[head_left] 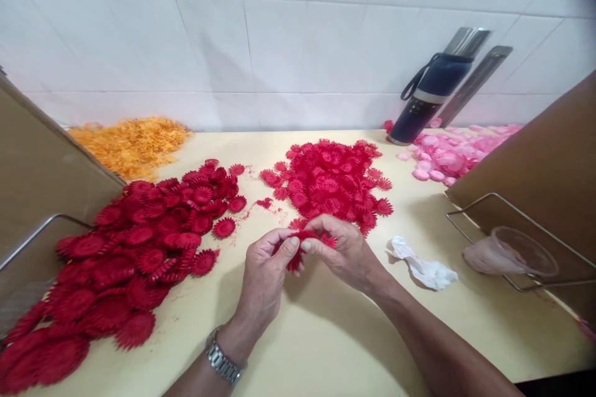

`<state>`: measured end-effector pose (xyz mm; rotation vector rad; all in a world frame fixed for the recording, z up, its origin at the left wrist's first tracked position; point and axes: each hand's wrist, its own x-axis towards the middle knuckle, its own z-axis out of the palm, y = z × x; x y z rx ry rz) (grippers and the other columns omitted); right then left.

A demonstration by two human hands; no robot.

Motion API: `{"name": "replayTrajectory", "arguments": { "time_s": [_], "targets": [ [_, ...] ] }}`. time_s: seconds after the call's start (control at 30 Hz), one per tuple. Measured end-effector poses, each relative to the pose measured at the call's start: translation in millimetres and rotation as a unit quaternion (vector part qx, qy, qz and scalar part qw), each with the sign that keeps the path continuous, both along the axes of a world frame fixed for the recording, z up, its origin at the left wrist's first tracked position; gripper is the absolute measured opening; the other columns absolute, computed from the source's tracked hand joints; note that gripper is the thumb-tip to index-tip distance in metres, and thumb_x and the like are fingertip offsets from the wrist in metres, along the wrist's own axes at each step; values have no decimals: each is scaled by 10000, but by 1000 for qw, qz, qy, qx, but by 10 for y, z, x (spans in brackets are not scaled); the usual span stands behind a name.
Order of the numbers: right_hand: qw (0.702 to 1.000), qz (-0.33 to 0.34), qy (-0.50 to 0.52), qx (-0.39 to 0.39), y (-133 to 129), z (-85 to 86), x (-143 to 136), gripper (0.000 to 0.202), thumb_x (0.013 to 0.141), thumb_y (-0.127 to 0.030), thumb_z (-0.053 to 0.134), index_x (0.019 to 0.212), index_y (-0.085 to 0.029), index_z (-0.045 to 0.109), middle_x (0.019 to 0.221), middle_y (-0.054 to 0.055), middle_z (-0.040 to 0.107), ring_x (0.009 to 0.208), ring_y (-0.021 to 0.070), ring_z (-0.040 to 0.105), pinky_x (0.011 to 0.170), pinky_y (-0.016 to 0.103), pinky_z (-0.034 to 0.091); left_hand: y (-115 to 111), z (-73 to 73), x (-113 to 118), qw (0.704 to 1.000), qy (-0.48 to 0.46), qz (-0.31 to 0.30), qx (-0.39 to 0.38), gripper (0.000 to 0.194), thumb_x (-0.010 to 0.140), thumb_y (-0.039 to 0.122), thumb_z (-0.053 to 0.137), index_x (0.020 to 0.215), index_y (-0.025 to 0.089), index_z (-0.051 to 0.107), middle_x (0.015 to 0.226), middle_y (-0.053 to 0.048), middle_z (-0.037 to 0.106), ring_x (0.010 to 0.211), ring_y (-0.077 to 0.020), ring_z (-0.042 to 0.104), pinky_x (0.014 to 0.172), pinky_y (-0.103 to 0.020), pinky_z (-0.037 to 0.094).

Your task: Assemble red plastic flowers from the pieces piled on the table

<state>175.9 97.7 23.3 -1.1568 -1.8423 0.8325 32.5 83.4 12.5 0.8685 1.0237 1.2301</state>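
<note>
Both hands meet at the centre of the table, pinching red petal pieces with fringed edges between thumbs and fingers. My left hand wears a metal watch at the wrist and is closed on the left side of the pieces. Closed on their right side is my right hand. The fingers partly hide the held pieces. Just beyond the hands lies a heap of bright red fringed pieces. A larger heap of darker red fringed discs spreads over the left side of the table.
Orange shreds lie at the back left, pink petals at the back right. A dark blue bottle leans by the tiled wall. Crumpled tissue lies right of my hands, near a plastic cup in a wire holder. Brown boards flank both sides.
</note>
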Motion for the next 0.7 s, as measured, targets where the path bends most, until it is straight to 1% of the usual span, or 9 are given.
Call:
{"name": "replayTrajectory", "arguments": {
  "time_s": [0.07,0.1,0.13,0.23,0.37,0.47,0.53,0.6,0.7],
  "targets": [
    [996,23,66,-56,-6,-18,-17,100,831,-258,529,764,-184,541,674,3,624,620,136,575,599,263,453,-14,2,6,1000,-6,-18,-10,120,716,254,638,751,141,620,583,6,587,464,-98,500,441,-221,395],
    [995,17,80,-61,-5,-27,-14,104,832,-250,518,754,-182,531,664,1,618,608,133,570,588,257,447,-18,3,6,1000,-6,-22,-13,123,718,253,637,769,144,616,588,7,588,468,-101,505,439,-222,396],
    [996,5,75,-53,-3,-33,-7,105,829,-246,514,749,-180,531,654,-1,608,602,130,560,582,252,437,-20,4,4,1000,-6,-23,-14,125,720,253,636,781,147,612,588,10,586,470,-101,506,440,-221,396],
    [1000,-31,4,5,-8,-42,-2,145,826,-232,492,698,-177,534,605,-9,554,562,118,505,543,237,393,-19,-1,-3,1000,5,-30,-7,127,732,270,633,759,150,601,583,15,577,472,-92,499,452,-215,398],
    [995,-36,-58,70,-34,-63,-51,251,853,-211,414,617,-178,494,564,1,533,530,114,474,523,235,365,-13,-8,11,1000,16,-27,-6,128,717,259,636,681,145,588,553,15,575,445,-87,488,432,-208,381],
    [994,-63,-58,75,-22,-86,-48,284,862,-230,393,591,-184,465,531,-1,513,491,111,457,482,229,347,-6,5,10,1000,-6,-2,-14,130,692,241,642,631,146,579,520,16,578,415,-88,490,420,-209,375],
    [992,-111,-27,58,16,-87,4,261,864,-243,395,626,-185,485,532,-5,525,472,111,466,455,222,348,5,21,-10,999,-28,26,-22,139,677,234,644,606,153,556,489,26,566,397,-87,485,410,-206,366],
    [983,-169,-14,66,69,-73,86,193,857,-228,405,729,-180,541,578,1,562,495,121,501,471,226,376,25,34,-37,998,-20,46,-26,147,669,232,640,598,158,535,472,35,551,383,-83,477,393,-197,348],
    [968,-205,-80,122,145,-53,209,174,836,-183,432,870,-176,602,723,37,627,625,157,564,584,263,427,80,44,-55,999,23,38,-29,157,688,263,620,617,159,527,491,33,552,372,-74,468,364,-183,318]
  ]
}}
